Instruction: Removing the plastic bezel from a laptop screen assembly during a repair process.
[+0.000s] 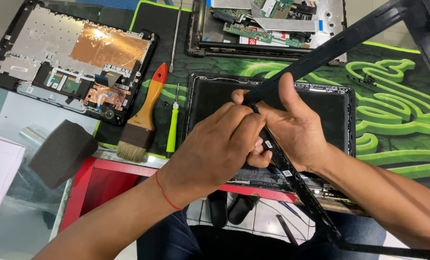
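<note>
Both my hands grip a thin black plastic screen bezel frame (349, 36), lifted above a laptop screen panel (335, 113) that lies flat on the green and black mat (397, 120). My left hand (215, 149) pinches the bezel's corner from the near side, fingers curled around the strip. My right hand (292, 125) holds the same corner from behind, thumb pressed on top. The bezel's long sides run up to the top right and down to the bottom right.
An opened laptop base (70, 58) with copper foil lies at the far left. A paintbrush (142, 120), a green screwdriver (172, 127) and a metal pry tool (176, 33) sit between. Another opened laptop (268, 26) is at the back; small screws (366, 79) lie right; a dark foam block (61, 151) sits at the left edge.
</note>
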